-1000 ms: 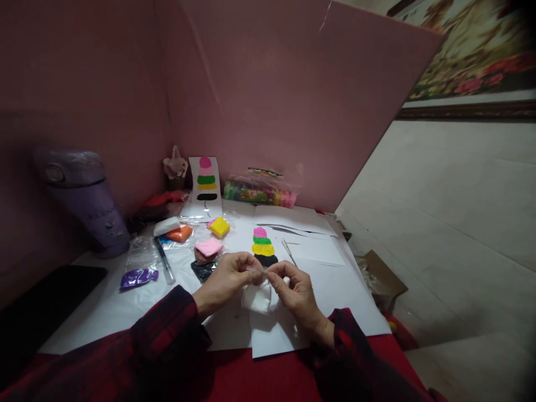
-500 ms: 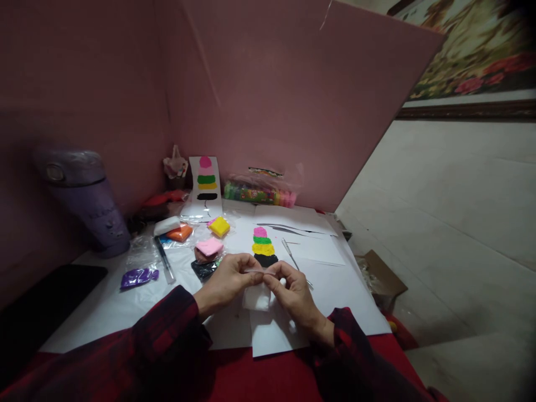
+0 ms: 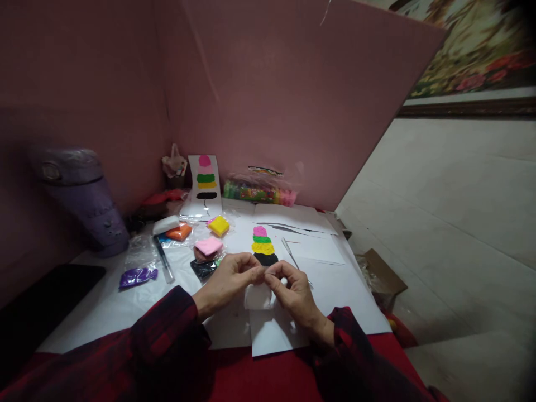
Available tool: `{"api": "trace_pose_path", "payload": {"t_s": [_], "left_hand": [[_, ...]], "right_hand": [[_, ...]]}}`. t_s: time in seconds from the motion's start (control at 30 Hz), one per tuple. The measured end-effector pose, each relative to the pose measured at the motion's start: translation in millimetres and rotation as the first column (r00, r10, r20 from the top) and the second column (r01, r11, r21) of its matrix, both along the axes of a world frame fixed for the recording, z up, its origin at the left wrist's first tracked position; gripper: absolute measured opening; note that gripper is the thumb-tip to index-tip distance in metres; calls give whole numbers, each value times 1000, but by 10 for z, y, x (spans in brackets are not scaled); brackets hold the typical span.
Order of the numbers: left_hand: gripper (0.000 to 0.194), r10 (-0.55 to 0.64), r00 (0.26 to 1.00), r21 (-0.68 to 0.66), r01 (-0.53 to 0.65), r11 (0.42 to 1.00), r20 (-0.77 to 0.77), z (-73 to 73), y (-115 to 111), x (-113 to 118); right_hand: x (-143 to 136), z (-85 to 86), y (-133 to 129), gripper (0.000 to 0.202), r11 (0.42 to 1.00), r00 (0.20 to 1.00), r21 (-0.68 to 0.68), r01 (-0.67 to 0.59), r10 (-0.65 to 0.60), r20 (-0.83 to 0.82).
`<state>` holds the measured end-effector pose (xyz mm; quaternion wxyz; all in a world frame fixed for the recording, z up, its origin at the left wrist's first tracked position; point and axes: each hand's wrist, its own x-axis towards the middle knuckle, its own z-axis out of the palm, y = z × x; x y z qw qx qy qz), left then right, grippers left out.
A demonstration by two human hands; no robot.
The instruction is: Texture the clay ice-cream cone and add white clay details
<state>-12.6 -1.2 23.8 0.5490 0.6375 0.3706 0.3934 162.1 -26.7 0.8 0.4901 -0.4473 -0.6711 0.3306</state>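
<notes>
Since half a second ago the fingertips have shifted a bit, so the pale strip [image 3: 270, 273] that ran across both hands is mostly hidden now. It's just on the near side of the pink-green-yellow-black stack [image 3: 262, 249]. Left hand [image 3: 237, 276] and right hand [image 3: 293, 285] are both pinching it, thumb to finger, tips almost meeting. White packet [image 3: 257, 298] shows nearer than the stack, below the hands. Room-wise, bare paper [image 3: 337, 296] runs right of the stack to a slanted edge, with a thin tool [image 3: 288, 250] close in. Left of the stack is crowded, black packet [image 3: 203, 269] by the left hand. Printing on the colourful bag [image 3: 259, 194] beyond the stack and the bottle [image 3: 90, 204] far left is too small to read.
</notes>
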Motion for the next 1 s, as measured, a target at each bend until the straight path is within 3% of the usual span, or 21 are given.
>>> {"api": "trace_pose_path", "payload": {"t_s": [0.53,0.87,1.0], "left_hand": [[23,-35,999,-79,38,996,39,-43,25,21],[21,-53,998,-51,53,997,19,-28,-14,24],[23,-19,999,-89,22,996,42,-17,-12,28]], "right_hand": [[6,9,-18,23,1000,1000,-4,-3,3,-16],[13,3,-38,24,999,1000,35,-16,15,26],[9,-7,-28,23,1000,1000,20,-3,4,-20]]}}
